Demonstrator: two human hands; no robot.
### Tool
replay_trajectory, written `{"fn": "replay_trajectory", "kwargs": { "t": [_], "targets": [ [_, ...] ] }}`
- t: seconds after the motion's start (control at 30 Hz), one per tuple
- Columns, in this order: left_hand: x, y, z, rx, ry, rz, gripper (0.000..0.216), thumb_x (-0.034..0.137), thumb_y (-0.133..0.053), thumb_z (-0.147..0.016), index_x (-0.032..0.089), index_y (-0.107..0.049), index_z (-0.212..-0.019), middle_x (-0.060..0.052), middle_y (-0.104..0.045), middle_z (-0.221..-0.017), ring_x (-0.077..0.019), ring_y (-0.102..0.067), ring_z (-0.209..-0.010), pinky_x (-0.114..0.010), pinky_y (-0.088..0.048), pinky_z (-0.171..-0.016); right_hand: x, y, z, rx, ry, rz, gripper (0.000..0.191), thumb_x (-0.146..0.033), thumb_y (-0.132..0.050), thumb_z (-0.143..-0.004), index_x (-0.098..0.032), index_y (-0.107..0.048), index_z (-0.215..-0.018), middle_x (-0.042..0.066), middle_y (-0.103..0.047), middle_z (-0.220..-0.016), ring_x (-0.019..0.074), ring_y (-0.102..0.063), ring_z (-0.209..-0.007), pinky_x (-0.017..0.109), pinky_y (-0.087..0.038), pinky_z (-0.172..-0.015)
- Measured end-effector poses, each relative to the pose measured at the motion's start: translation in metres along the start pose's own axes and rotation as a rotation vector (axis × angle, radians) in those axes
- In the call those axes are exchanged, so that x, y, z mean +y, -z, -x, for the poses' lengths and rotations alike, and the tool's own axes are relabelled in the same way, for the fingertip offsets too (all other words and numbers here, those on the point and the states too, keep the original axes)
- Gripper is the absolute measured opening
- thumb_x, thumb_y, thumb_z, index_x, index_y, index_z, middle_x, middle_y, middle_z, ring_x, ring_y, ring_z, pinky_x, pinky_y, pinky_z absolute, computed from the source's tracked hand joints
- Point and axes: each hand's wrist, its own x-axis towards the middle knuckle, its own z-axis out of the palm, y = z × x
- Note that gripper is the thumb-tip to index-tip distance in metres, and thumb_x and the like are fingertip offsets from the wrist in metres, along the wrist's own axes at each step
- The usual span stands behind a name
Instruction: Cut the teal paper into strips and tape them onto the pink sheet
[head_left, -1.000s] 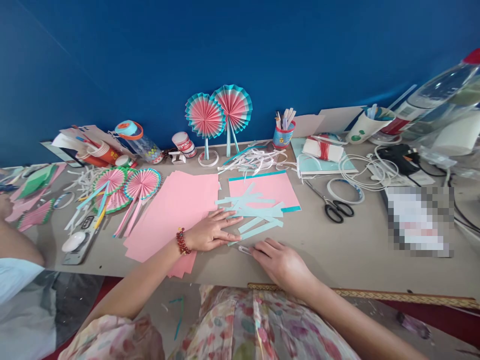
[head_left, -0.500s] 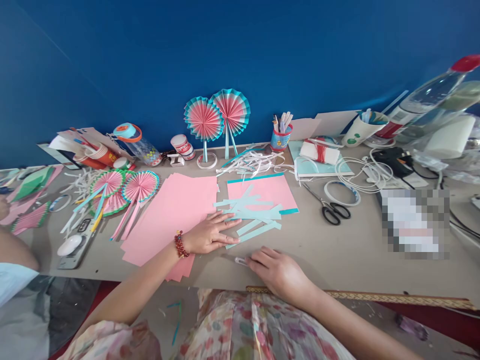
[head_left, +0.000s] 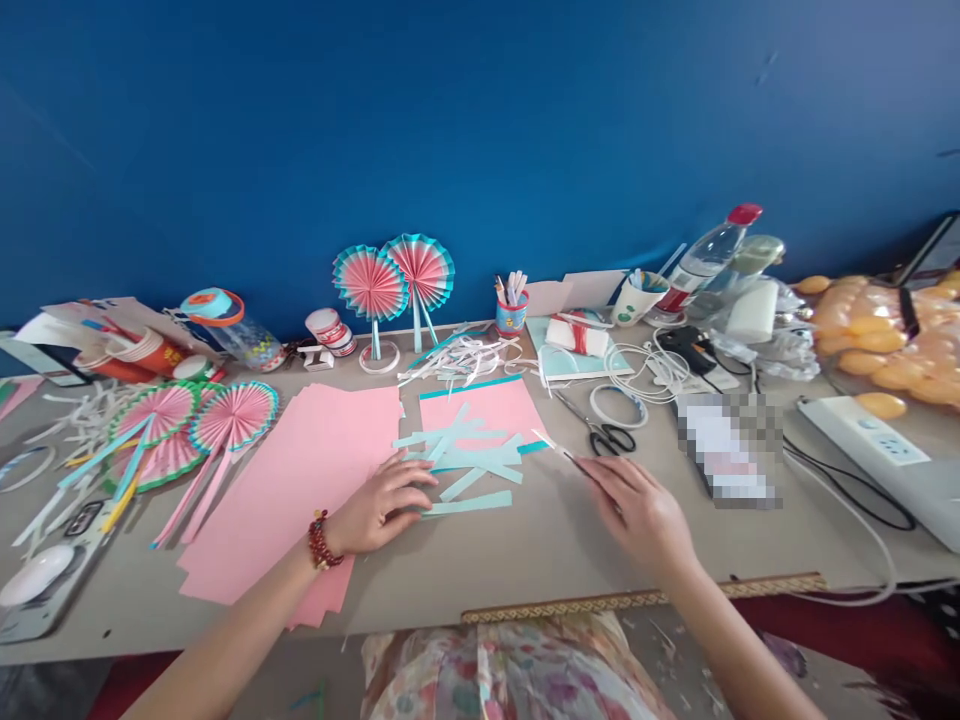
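Observation:
My left hand (head_left: 379, 505), with a red bead bracelet on the wrist, rests with curled fingers at the edge of the stack of pink paper sheets (head_left: 292, 485), its fingertips touching the pale blue paper strips (head_left: 465, 455). My right hand (head_left: 641, 515) is raised a little above the table and closed on a small thin tool (head_left: 559, 450) whose pale tip points toward the strips. The strips lie crossed over a pink sheet with teal edges (head_left: 487, 405).
Black scissors (head_left: 604, 430) and a tape roll (head_left: 619, 405) lie right of the strips. Finished pink-and-teal paper fans (head_left: 397, 275) stand at the blue wall; more fans (head_left: 187, 425) lie left. Cups, a bottle (head_left: 705, 255), cables and a power strip (head_left: 877, 440) crowd the right.
My right hand picked the small tool up from the table's front edge and lifted it rightward. The view swung right and pulled back. My left hand stayed by the strips, fingers curling.

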Motion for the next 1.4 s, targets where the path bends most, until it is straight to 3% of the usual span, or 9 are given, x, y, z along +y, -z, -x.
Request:
{"fn": "replay_trajectory", "kwargs": {
  "t": [0.17, 0.27, 0.33, 0.47, 0.67, 0.83, 1.0, 1.23, 1.4],
  "targets": [
    [0.013, -0.005, 0.002, 0.072, 0.073, -0.053, 0.015, 0.031, -0.053, -0.097, 0.025, -0.060, -0.109, -0.006, -0.065, -0.116, -0.0233, -0.052, -0.124, -0.052, -0.025, -0.119, 0.020, 0.000, 0.013, 0.011, -0.047, 0.129, 0.035, -0.020, -0.046, -0.097, -0.024, -0.062, -0.127, 0.009, -0.068, -0.107, 0.0266, -0.062, -0.092, 0.044, -0.053, -0.082],
    [0.024, -0.014, 0.005, 0.116, 0.178, -0.143, 0.032, 0.045, -0.064, -0.091, 0.022, -0.059, -0.113, -0.009, -0.060, -0.117, -0.0274, -0.051, -0.118, -0.052, -0.035, -0.112, 0.012, 0.000, 0.008, 0.055, -0.070, 0.136, 0.036, -0.024, -0.047, -0.098, -0.026, -0.057, -0.132, 0.010, -0.066, -0.115, 0.0297, -0.060, -0.099, 0.050, -0.051, -0.088],
    [0.032, -0.020, 0.006, 0.151, 0.241, -0.168, 0.022, 0.041, -0.061, -0.094, 0.021, -0.060, -0.103, -0.008, -0.059, -0.114, -0.0270, -0.051, -0.115, -0.049, -0.042, -0.106, 0.000, -0.001, 0.000, 0.058, -0.016, 0.078, 0.033, -0.025, -0.048, -0.097, -0.027, -0.058, -0.129, 0.010, -0.065, -0.117, 0.0291, -0.060, -0.101, 0.049, -0.051, -0.089],
    [0.045, -0.028, 0.004, 0.183, 0.274, -0.156, 0.010, 0.028, -0.053, -0.097, 0.021, -0.057, -0.092, -0.006, -0.058, -0.108, -0.0237, -0.053, -0.108, -0.045, -0.046, -0.101, -0.033, -0.011, -0.018, -0.158, 0.211, -0.144, 0.030, -0.023, -0.051, -0.096, -0.022, -0.061, -0.125, 0.009, -0.067, -0.112, 0.0233, -0.061, -0.103, 0.038, -0.054, -0.087],
    [0.051, -0.020, -0.001, 0.222, 0.269, -0.224, 0.004, 0.025, -0.057, -0.092, 0.022, -0.059, -0.092, -0.006, -0.061, -0.109, -0.0235, -0.056, -0.108, -0.052, -0.037, -0.111, -0.056, -0.030, -0.039, -0.413, 0.327, -0.139, 0.032, -0.024, -0.059, -0.091, -0.020, -0.064, -0.122, 0.010, -0.066, -0.119, 0.0270, -0.058, -0.107, 0.044, -0.051, -0.094],
    [0.030, -0.010, -0.031, 0.236, 0.305, -0.336, 0.054, 0.049, -0.054, -0.095, 0.018, -0.048, -0.139, -0.015, -0.048, -0.146, -0.0296, -0.048, -0.133, -0.051, -0.033, -0.116, -0.035, -0.029, -0.076, -0.380, 0.223, -0.044, 0.035, -0.026, -0.048, -0.097, -0.017, -0.060, -0.129, 0.012, -0.063, -0.126, 0.0261, -0.057, -0.113, 0.040, -0.051, -0.094],
    [0.018, -0.030, -0.059, 0.134, 0.310, -0.452, 0.082, 0.072, -0.047, -0.090, 0.014, -0.040, -0.148, -0.020, -0.045, -0.151, -0.0340, -0.041, -0.140, -0.059, -0.026, -0.118, -0.018, -0.039, -0.091, -0.410, 0.070, 0.170, 0.041, -0.022, -0.051, -0.095, -0.015, -0.055, -0.134, 0.011, -0.059, -0.135, 0.0256, -0.056, -0.116, 0.037, -0.046, -0.098],
    [0.058, -0.050, -0.036, 0.046, 0.208, -0.409, 0.045, 0.036, -0.049, -0.101, 0.028, -0.043, -0.145, -0.006, -0.042, -0.155, -0.0262, -0.036, -0.144, -0.057, -0.028, -0.119, -0.017, -0.050, -0.083, -0.401, 0.046, 0.224, 0.034, -0.018, -0.043, -0.097, -0.016, -0.060, -0.126, 0.012, -0.060, -0.133, 0.0250, -0.055, -0.114, 0.035, -0.043, -0.095],
    [0.077, -0.049, -0.028, 0.100, 0.223, -0.328, 0.046, 0.020, -0.046, -0.100, 0.028, -0.045, -0.145, -0.005, -0.052, -0.146, -0.0219, -0.048, -0.135, -0.046, -0.036, -0.118, -0.012, -0.054, -0.082, -0.391, 0.049, 0.211, 0.035, -0.015, -0.040, -0.097, -0.016, -0.060, -0.125, 0.011, -0.059, -0.132, 0.0241, -0.055, -0.112, 0.034, -0.043, -0.092]
  ]
}}
